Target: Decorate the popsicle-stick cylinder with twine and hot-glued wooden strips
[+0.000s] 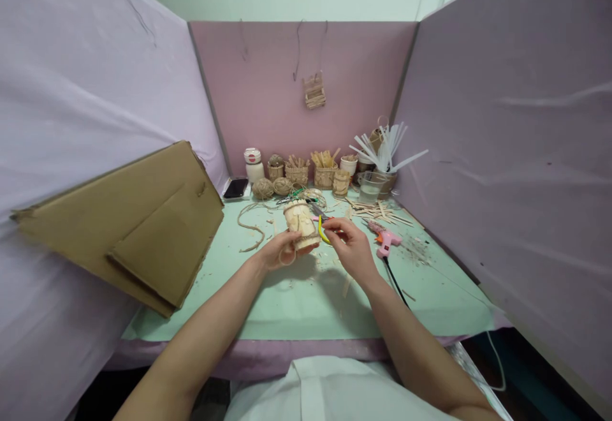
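Observation:
My left hand [283,249] is wrapped round a small cup of pale wooden sticks [300,223], tilted above the table, with twine bands near its top and bottom. A pale ring-shaped piece [287,255] shows at the fingers of that hand. Just right of the cup is my right hand [349,242], its thumb and fingers pinched together. Whatever lies between those fingertips is hidden or too small to name. Beside them shows the yellow handle of a tool [322,231], and I cannot tell whether the fingers touch it.
A pink glue gun [388,240] lies at the right, its black cord running forward. Thin wood strips [377,210] are scattered behind it. Twine balls [262,189], stick-filled baskets [297,172] and a tub of white glue sticks [386,182] line the back. Cardboard [143,223] leans at left.

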Tool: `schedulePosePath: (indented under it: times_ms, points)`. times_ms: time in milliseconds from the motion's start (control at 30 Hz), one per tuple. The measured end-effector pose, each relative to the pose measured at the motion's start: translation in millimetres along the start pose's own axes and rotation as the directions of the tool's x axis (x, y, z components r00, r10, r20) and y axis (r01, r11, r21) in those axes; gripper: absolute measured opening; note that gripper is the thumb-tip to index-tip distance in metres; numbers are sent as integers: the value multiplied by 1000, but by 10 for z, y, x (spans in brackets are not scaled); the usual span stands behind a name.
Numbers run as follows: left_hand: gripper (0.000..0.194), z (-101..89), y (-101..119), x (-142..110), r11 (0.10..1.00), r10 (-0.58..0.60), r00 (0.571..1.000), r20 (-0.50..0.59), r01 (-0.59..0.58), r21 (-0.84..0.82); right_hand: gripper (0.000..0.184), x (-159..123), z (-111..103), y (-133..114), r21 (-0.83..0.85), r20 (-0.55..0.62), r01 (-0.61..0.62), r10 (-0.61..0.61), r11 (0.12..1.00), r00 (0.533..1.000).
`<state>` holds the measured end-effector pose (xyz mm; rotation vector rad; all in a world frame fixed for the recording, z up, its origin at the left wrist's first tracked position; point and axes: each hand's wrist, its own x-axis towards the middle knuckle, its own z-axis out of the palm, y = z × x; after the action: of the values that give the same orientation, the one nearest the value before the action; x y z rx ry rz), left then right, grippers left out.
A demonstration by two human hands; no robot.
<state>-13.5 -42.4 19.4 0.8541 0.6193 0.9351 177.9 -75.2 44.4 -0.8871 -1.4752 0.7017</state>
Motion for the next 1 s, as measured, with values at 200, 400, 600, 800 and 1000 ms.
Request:
schedulePosePath:
  times_ms: [200, 400, 600, 800, 1000]
  points:
    - [43, -13, -14, -28, 999, -48, 996, 69, 46, 25, 14, 71, -52, 179, -178, 173, 259, -229, 949, 958]
    - [44, 7, -25, -40, 997, -80, 992, 93, 78, 29, 11, 86, -82, 223, -247, 275, 341, -271, 907, 922]
    - [55, 26, -17, -62, 996, -73, 992, 106, 67, 60, 12, 59, -55, 250, -303, 288, 395, -312, 867, 905]
    - [54, 26, -27, -64, 993, -90, 987, 134, 79, 86, 10, 37, -31, 249, -320, 269, 377, -298, 869, 916]
    - [47, -9, -37, -52, 993, -103, 989, 108, 96, 67, 9, 17, -2, 211, -238, 201, 261, -215, 936, 956]
